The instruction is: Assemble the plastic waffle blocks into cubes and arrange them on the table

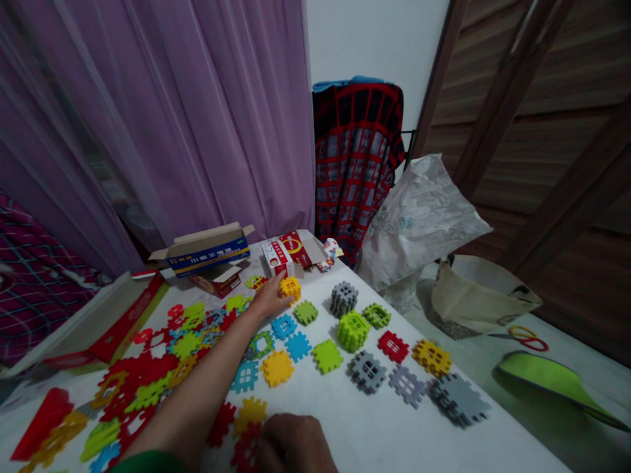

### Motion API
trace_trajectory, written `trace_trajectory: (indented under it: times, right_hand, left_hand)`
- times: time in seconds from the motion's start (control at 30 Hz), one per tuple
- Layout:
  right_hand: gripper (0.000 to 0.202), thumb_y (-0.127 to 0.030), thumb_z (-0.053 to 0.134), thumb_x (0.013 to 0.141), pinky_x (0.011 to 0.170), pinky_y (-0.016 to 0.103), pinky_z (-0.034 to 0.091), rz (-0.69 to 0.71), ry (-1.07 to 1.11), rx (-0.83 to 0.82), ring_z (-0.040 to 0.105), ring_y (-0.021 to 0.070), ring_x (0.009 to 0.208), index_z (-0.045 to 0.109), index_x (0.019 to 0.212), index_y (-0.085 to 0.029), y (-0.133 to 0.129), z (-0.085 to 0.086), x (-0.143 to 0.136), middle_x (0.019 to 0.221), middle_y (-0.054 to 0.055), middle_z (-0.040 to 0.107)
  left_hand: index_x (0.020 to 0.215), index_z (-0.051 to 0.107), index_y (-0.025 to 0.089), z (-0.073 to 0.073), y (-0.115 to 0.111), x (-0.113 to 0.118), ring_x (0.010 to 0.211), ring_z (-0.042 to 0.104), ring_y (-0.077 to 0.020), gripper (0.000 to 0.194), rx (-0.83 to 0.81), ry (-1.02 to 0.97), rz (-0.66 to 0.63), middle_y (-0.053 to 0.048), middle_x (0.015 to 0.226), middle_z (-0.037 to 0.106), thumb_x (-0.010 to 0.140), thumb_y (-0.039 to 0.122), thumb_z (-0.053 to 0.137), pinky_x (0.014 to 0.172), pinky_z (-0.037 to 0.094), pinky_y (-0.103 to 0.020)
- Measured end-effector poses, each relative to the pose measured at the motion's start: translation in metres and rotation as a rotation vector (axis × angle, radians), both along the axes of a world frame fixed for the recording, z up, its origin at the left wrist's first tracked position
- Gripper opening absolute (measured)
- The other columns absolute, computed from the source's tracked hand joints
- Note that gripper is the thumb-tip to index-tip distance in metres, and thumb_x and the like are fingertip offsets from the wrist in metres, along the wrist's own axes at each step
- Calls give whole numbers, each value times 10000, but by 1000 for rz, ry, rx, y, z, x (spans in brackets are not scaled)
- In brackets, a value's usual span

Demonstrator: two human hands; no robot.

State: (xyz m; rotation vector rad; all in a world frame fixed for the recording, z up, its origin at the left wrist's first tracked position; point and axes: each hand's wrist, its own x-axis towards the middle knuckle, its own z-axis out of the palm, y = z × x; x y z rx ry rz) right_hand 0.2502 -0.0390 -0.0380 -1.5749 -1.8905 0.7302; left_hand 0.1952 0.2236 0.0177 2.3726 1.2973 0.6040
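My left hand point(270, 297) stretches across the white table, its fingers closed around a yellow interlocking toy tile piece point(290, 288) near the far end. Close to that hand lie a green tile point(305, 313) and a blue window tile point(284, 326). Curled at the front edge of the view, my right hand point(297, 444) has its fingers mostly hidden; whatever they hold cannot be made out. Beside it is a red tile point(246, 449), with a yellow tile point(251, 415) just beyond. Stacks of green tiles point(353, 331) and grey tiles point(344, 299) stand to the right.
Mixed loose tiles point(142, 368) cover the table's left side. A blue box point(210, 255), a red and white box point(279, 255) and an open carton point(118, 322) stand at the back. Grey stacked tiles point(461, 397) sit by the right edge; scissors point(527, 337) lie beyond it.
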Motion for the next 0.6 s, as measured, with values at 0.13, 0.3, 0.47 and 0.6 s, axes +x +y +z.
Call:
trace_trajectory:
  times: [0.13, 0.3, 0.47, 0.6]
  right_hand:
    - [78, -171, 564, 715, 532, 200, 289, 13, 27, 29, 609, 110, 611, 606, 675, -224, 0, 1, 1, 690, -28, 690]
    - [164, -168, 503, 790, 570, 179, 332, 26, 128, 70, 590, 98, 603, 614, 680, -218, -4, 6, 4, 660, -29, 661]
    - [220, -233, 473, 845, 586, 194, 352, -2, 182, 90, 596, 108, 606, 644, 707, -208, -5, 9, 6, 661, -10, 666]
    - [273, -320, 464, 867, 565, 207, 351, -29, 147, 96, 572, 113, 563, 640, 695, -202, -5, 10, 6, 619, -2, 652]
  left_hand:
    - [1357, 510, 178, -1, -17, -19, 1301, 491, -295, 679, 86, -33, 49, -137, 1406, 528, 721, 308, 709, 1092, 391, -440]
    - [1327, 546, 191, -14, -74, -96, 1256, 536, -266, 533, 192, -38, 167, -109, 1352, 581, 817, 339, 578, 1076, 420, -448]
    - [1235, 622, 221, -31, -163, -186, 1163, 603, -240, 417, 226, -28, 332, -80, 1253, 653, 876, 391, 495, 1005, 488, -420]
    - [1146, 674, 257, -46, -221, -225, 1134, 615, -259, 362, 274, 36, 355, -72, 1198, 684, 868, 434, 524, 996, 481, -461]
